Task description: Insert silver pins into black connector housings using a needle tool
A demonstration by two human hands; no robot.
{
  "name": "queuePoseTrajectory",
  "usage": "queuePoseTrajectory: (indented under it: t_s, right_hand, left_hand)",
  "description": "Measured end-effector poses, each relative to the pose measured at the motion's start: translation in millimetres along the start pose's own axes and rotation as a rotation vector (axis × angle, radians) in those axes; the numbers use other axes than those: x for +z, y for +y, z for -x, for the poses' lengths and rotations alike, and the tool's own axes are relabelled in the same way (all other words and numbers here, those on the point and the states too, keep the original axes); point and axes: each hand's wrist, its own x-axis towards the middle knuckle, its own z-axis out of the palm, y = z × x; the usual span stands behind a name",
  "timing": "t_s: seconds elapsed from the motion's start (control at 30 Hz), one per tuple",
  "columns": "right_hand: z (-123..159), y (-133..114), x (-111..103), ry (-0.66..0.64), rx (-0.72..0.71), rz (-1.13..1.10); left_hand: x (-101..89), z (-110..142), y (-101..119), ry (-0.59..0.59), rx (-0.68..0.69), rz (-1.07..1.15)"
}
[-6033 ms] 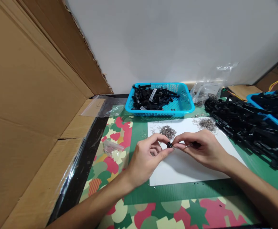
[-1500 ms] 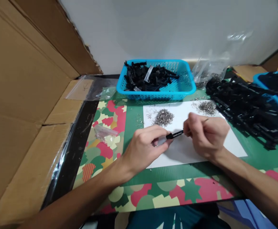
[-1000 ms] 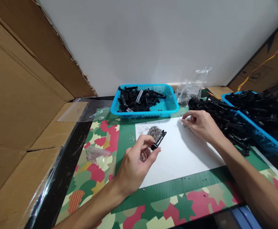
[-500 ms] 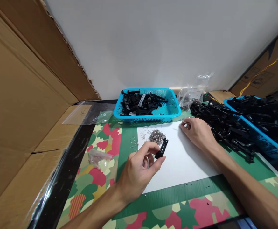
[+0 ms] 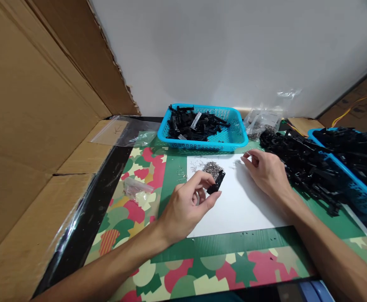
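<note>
Between thumb and fingertips, my left hand (image 5: 188, 205) pinches a small black plastic part (image 5: 216, 183), tilted above a white sheet (image 5: 234, 214). Just behind that part lies a heap of tiny silvery metal pieces (image 5: 213, 168), with more scattered around it. My right hand (image 5: 267, 170) is over the sheet's far right corner, thumb and fingers drawn together. Whatever sits at its fingertips is too small to make out. A few loose metal pieces (image 5: 236, 165) lie beside those fingertips.
A blue basket (image 5: 202, 144) of black parts stands at the back. Right of my right hand lies a pile of black parts (image 5: 309, 176), beside a second blue basket (image 5: 349, 180). Clear bags (image 5: 262, 121) rest behind. Cardboard (image 5: 35, 105) walls the left side.
The view has shifted, so the table's contents sit slightly higher and more to the right. My right hand's fingertips have come slightly nearer; my left hand still holds the black part.
</note>
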Motion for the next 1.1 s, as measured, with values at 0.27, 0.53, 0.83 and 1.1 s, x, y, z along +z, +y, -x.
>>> queuePoseTrajectory:
  t_s: [0.27, 0.53, 0.83, 1.1]
  right_hand:
    - [15, -12, -14, -0.407, -0.102, -0.838]
    - [34, -30, -14, -0.601, -0.231, -0.741]
    - [42, -36, -10, -0.468, -0.520, -0.442]
    - [50, -42, 2, -0.250, -0.449, -0.640]
  left_hand:
    - [-2.5, -5, 11, 0.024, 0.009, 0.023]
    - [-5.0, -7, 14, -0.111, -0.117, 0.114]
    - [-4.6, -8, 13, -0.216, -0.081, 0.145]
    - [-2.6, -5, 10, -0.084, -0.195, 0.273]
